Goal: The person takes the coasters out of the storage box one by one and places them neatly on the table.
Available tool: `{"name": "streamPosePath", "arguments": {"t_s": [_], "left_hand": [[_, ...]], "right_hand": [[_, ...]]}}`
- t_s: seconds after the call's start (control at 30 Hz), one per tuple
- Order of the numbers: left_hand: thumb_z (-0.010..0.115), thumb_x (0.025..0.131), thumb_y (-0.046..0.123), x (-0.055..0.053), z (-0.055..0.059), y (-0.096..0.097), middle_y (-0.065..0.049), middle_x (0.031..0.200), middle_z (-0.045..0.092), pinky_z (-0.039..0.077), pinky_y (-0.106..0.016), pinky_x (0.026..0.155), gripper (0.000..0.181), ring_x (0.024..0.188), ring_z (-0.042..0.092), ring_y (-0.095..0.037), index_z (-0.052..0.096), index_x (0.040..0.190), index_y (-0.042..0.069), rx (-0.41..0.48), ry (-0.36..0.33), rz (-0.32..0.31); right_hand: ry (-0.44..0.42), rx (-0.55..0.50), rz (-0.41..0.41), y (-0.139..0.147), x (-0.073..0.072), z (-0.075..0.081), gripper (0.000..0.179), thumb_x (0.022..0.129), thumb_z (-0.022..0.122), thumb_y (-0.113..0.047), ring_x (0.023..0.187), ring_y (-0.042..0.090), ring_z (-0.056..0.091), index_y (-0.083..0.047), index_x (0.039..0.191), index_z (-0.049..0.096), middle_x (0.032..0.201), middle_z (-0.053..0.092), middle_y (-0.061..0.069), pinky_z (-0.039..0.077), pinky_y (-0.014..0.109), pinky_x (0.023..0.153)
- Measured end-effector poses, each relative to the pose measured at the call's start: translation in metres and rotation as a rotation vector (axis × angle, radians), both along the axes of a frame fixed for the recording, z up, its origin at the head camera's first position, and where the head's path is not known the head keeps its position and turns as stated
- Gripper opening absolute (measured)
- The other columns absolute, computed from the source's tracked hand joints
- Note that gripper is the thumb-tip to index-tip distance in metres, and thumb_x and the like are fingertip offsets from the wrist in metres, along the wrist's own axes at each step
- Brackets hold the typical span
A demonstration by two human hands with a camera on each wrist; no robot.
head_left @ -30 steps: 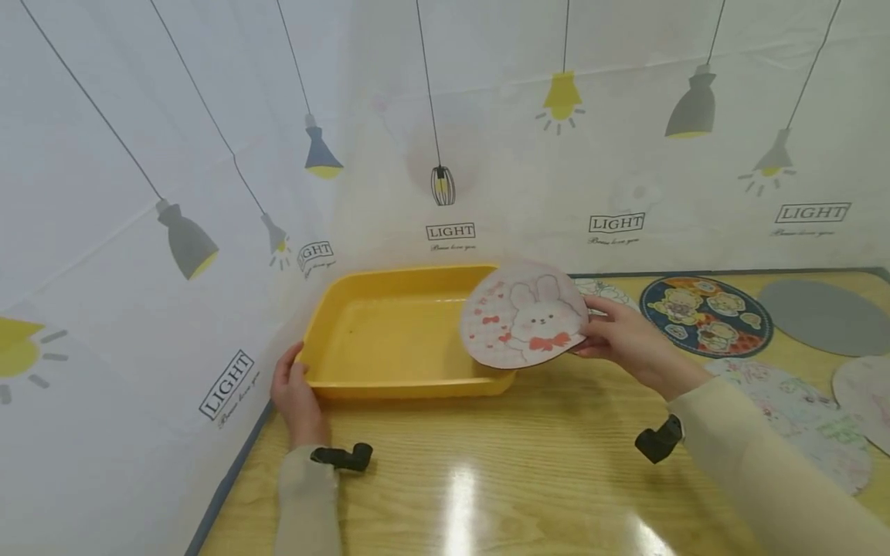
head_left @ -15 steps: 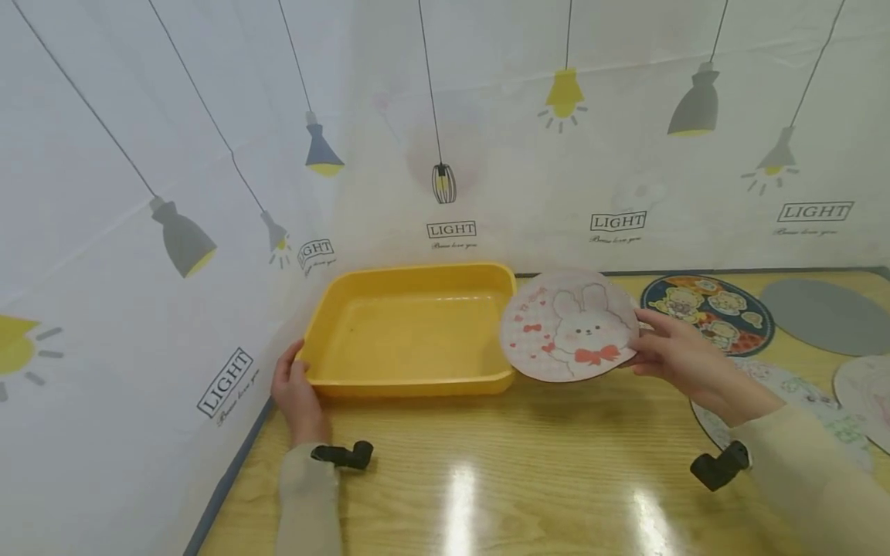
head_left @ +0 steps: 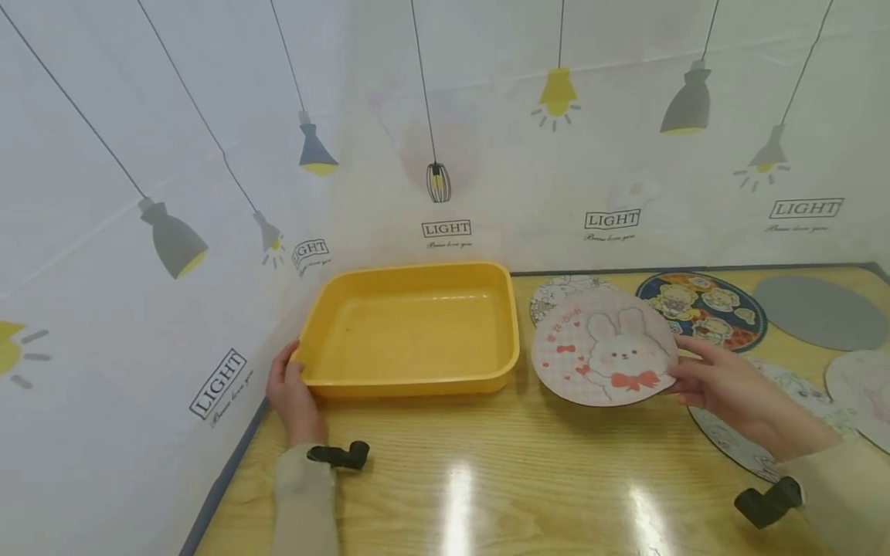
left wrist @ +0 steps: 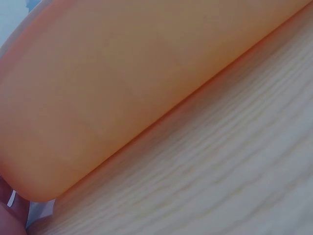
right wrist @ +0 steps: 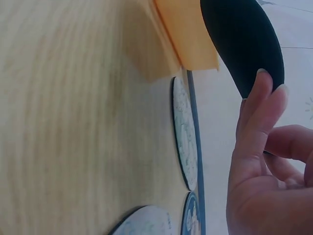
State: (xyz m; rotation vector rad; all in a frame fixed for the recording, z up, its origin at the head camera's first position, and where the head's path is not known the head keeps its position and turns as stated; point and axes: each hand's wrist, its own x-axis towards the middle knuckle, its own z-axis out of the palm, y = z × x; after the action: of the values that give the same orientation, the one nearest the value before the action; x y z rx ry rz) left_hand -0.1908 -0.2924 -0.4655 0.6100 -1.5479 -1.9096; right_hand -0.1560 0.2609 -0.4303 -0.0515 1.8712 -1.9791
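Observation:
My right hand (head_left: 740, 394) pinches the right edge of a thin round mouse pad (head_left: 601, 351), printed with a white rabbit and a red bow. The pad is held above the wooden table, right of a yellow plastic tray (head_left: 410, 332) and apart from it. From the right wrist view, the pad's black underside (right wrist: 244, 39) shows, with the right-hand fingers (right wrist: 257, 122) at its edge. My left hand (head_left: 295, 398) holds the tray's front left corner. In the left wrist view the tray's side wall (left wrist: 122, 93) hides most of that hand.
Several more round pads lie at the right: a line-patterned one (head_left: 556, 292) partly covered from view, a dark blue one with cartoon bears (head_left: 702, 309), a plain grey one (head_left: 820, 309), and pale floral ones. A lamp-printed cloth (head_left: 501, 177) hangs behind the table (head_left: 389, 479).
My right hand has carried the rabbit pad rightward and toward me, from over the tray's right edge to beside the tray. My left hand has stayed at the corner.

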Motion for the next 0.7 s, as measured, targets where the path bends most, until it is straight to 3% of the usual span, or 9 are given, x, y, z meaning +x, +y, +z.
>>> {"name": "streamPosePath", "arguments": {"t_s": [0.13, 0.33, 0.5, 0.7], "left_hand": [[0.042, 0.084, 0.008, 0.001, 0.0, 0.0, 0.002, 0.121, 0.051, 0.037, -0.029, 0.089, 0.035, 0.108, 0.046, -0.014, 0.061, 0.112, 0.016, 0.011, -0.005, 0.001], [0.042, 0.083, 0.006, 0.001, 0.002, 0.0, 0.002, 0.122, 0.05, 0.038, -0.028, 0.087, 0.036, 0.107, 0.046, -0.014, 0.061, 0.112, 0.016, 0.003, 0.003, -0.002], [0.042, 0.084, 0.008, 0.002, 0.004, 0.001, 0.002, 0.122, 0.05, 0.039, -0.027, 0.086, 0.035, 0.106, 0.046, -0.015, 0.061, 0.112, 0.017, 0.007, -0.006, -0.007], [0.042, 0.084, 0.008, 0.003, 0.006, 0.001, 0.002, 0.121, 0.05, 0.038, -0.028, 0.087, 0.035, 0.106, 0.047, -0.015, 0.061, 0.112, 0.016, 0.014, 0.001, -0.005]], "right_hand": [[-0.028, -0.003, 0.014, 0.006, 0.005, -0.01, 0.059, 0.09, 0.052, -0.017, 0.082, 0.018, 0.062, -0.009, 0.139, 0.02, 0.096, 0.064, 0.004, 0.05, 0.03, 0.065], [-0.069, 0.009, 0.023, 0.01, 0.011, -0.022, 0.065, 0.09, 0.051, -0.015, 0.083, 0.018, 0.062, -0.003, 0.14, 0.012, 0.096, 0.063, 0.004, 0.05, 0.029, 0.065], [-0.073, 0.045, 0.049, 0.012, 0.016, -0.027, 0.07, 0.091, 0.048, -0.013, 0.083, 0.017, 0.061, 0.004, 0.14, 0.002, 0.096, 0.062, 0.002, 0.05, 0.029, 0.066], [-0.098, 0.083, 0.061, 0.009, 0.019, -0.028, 0.071, 0.091, 0.048, -0.012, 0.083, 0.017, 0.061, 0.005, 0.14, -0.001, 0.098, 0.061, 0.001, 0.05, 0.03, 0.067]]}}
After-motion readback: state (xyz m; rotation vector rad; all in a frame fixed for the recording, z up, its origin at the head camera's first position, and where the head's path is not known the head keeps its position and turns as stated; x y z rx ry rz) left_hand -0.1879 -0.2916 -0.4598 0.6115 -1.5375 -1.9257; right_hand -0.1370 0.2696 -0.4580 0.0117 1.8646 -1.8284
